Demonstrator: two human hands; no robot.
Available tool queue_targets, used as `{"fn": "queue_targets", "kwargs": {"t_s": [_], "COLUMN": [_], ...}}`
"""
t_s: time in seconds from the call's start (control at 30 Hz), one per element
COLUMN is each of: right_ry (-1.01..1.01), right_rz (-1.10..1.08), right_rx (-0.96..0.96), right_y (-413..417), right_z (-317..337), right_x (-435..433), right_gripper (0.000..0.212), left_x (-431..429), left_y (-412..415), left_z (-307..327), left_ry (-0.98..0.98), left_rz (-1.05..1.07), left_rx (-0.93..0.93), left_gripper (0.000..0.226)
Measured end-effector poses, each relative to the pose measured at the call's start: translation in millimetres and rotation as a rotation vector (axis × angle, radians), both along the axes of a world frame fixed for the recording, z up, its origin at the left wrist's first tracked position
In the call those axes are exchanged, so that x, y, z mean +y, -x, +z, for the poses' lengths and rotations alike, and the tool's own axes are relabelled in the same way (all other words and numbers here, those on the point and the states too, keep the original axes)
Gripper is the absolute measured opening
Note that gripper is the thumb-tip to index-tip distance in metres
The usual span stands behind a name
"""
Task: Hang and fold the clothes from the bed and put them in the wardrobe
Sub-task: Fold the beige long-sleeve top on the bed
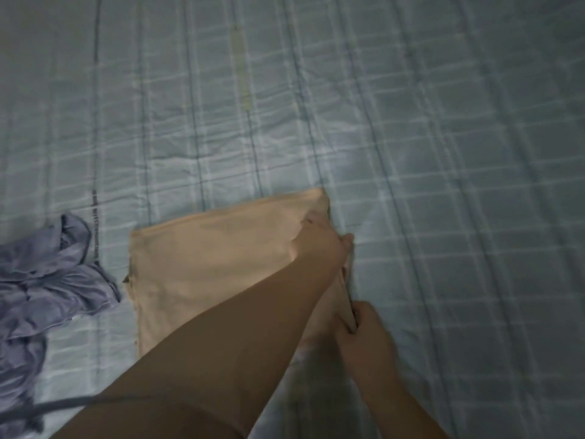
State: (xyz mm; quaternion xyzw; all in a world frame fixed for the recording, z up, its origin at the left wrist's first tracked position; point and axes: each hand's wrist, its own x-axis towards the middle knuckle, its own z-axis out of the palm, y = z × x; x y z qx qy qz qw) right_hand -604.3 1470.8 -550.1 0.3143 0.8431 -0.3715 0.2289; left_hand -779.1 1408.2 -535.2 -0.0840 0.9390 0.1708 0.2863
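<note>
We are looking down at the bed (443,153), its pale blue-green checked sheet spread wide and lightly creased, and there in the lower middle lies the peach garment (205,264), folded flat into a rough rectangle on the sheet. Both hands are at the peach garment's right edge. The left forearm comes across the garment from its near left corner, and the left hand (319,245) sits on the far right corner, knuckles up, fingers curled down over the cloth and the thumb (347,240) out past the edge on the sheet side, so it clasps that corner. The picture is soft here, so we cannot make out each finger. Nearer to us along the same edge, the right hand (367,334) has its fingers (343,335) curled tight with the thumb on top, pinching a raised ridge of the peach cloth between them. That ridge runs up from the right hand to the left hand. To the left of the peach garment, just beside its left edge and not touching it, a lavender-grey garment (53,280) lies crumpled in a heap on the sheet. A thin dark strip (63,403) crosses the sheet near that heap; we cannot tell what it is.
</note>
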Motion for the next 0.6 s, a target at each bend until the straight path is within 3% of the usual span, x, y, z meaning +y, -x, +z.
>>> {"fn": "queue_targets", "kwargs": {"t_s": [0.17, 0.3, 0.47, 0.6], "right_ry": [0.029, 0.078, 0.231, 0.281], "right_rz": [0.078, 0.045, -0.059, -0.117], "right_rx": [0.006, 0.194, 0.272, 0.408], "right_y": [2, 1, 1, 3], "right_z": [4, 12, 27, 54], "right_x": [-1, -8, -36, -77], "right_gripper": [0.024, 0.018, 0.015, 0.042], "left_x": [8, 1, -44, -110], "left_y": [4, 8, 8, 5], "left_z": [-7, -4, 9, 45], "left_ry": [0.065, 0.018, -0.341, -0.625], "left_rz": [-0.035, -0.012, 0.067, 0.169], "left_rx": [-0.026, 0.0, 0.098, 0.15], "left_gripper": [0.071, 0.049, 0.034, 0.014]}}
